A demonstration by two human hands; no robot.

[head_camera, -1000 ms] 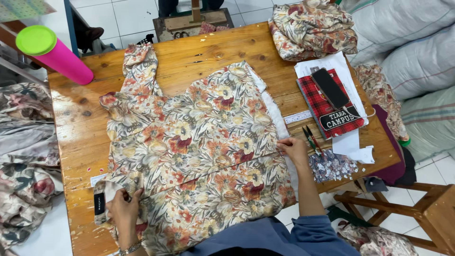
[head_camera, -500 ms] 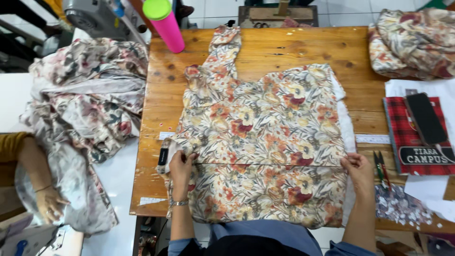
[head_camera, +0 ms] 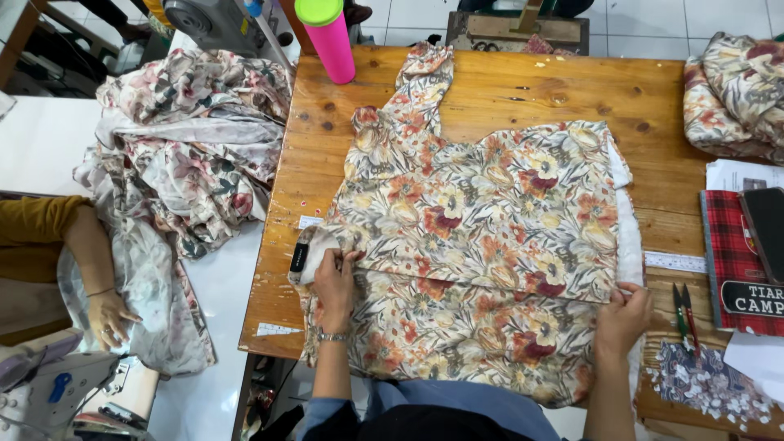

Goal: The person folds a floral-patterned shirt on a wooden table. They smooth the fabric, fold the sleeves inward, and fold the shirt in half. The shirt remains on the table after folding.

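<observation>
A: Item one?
B: Floral garment (head_camera: 482, 237), flat at the counter's (head_camera: 506, 86) centre, folded across the waist.

A: Hands?
B: Left hand (head_camera: 335, 278) pinched shut on the fold at 9 o'clock, by a black label (head_camera: 300, 258). Right hand (head_camera: 622, 314) clamped on the fold at 3 o'clock.

A: Nearby?
B: Pink bottle (head_camera: 331, 37) at 11 o'clock; pens (head_camera: 684, 314) and paper scraps (head_camera: 702, 384) at 4 o'clock.

A: Risks?
B: Uneven pull would likely skew the crease; the hem could sweep the scraps off.
</observation>
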